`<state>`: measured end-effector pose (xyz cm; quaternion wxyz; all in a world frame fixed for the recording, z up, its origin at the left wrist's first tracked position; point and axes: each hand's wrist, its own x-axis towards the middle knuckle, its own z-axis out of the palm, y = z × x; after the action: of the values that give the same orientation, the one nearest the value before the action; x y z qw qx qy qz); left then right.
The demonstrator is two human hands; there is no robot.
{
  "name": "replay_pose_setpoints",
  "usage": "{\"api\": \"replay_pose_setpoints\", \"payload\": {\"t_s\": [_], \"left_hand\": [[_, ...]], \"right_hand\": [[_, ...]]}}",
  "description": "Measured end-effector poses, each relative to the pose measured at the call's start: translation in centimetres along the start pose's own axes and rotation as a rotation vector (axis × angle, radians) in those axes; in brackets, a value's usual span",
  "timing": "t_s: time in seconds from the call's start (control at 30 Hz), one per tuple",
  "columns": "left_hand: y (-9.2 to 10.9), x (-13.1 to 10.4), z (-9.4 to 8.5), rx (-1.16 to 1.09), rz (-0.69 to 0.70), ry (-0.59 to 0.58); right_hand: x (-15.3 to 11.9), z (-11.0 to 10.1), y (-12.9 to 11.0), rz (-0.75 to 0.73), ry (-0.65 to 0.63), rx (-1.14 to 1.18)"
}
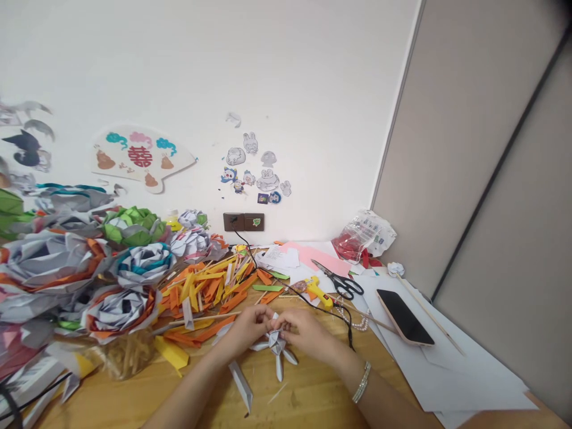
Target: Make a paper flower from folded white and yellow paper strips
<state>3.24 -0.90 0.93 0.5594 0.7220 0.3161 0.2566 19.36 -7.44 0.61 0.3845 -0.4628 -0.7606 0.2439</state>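
Low over the wooden table (313, 387), my left hand (252, 326) and my right hand (304, 333) meet with pinched fingers on a white folded-paper flower (277, 345). Its pointed petals spread out below and to the left of the fingers. The fingertips cover part of its upper side. A loose white folded paper strip (241, 384) lies just in front of my left hand. Orange and yellow folded paper strips (218, 286) are heaped behind the hands. To the right rest a yellow hot glue gun (319, 293) and black-handled scissors (342, 281).
Large paper flowers (49, 262) crowd the left side. On the right, a phone (404, 317) and a thin wooden stick (431, 316) lie on white paper sheets (465, 381). A black cord (304, 302) runs from the wall socket (243, 221). A plastic bag (366, 235) stands against the wall.
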Motion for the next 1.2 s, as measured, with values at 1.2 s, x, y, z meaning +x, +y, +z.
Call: {"api": "replay_pose_setpoints", "payload": {"t_s": [1.2], "left_hand": [[-0.4, 0.1, -0.4, -0.049, 0.02, 0.078]], "right_hand": [[-0.8, -0.1, -1.1, -0.258, 0.007, -0.312]]}}
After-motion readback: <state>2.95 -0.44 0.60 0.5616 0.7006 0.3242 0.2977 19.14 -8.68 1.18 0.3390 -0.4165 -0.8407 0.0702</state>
